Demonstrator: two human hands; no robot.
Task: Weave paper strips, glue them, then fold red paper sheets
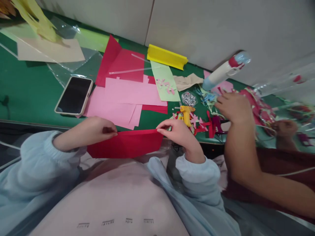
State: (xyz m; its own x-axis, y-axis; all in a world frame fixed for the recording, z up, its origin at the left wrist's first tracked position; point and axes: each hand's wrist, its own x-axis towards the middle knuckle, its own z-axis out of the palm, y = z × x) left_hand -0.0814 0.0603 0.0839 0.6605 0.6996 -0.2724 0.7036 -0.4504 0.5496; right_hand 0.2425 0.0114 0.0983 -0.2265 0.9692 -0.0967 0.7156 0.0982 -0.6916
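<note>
A sheet of red paper (125, 146) hangs at the table's front edge, above my lap, with a narrow fold along its top. My left hand (95, 131) pinches the fold near its left part. At the top right corner, my right hand (176, 131) grips the same fold between thumb and fingers. Just beyond the sheet lie pink paper sheets (133, 91) on the green table. Close to my right hand sits a yellow glue gun (186, 114) among small pink and red paper scraps.
Left of the pink sheets lies a phone (74, 95). Folded red paper (125, 65), a yellow folded strip (167, 57) and a dish of small shiny pieces (189, 98) are farther back. A co-worker's arm (242, 147) reaches in from the right, near a white bottle (222, 73).
</note>
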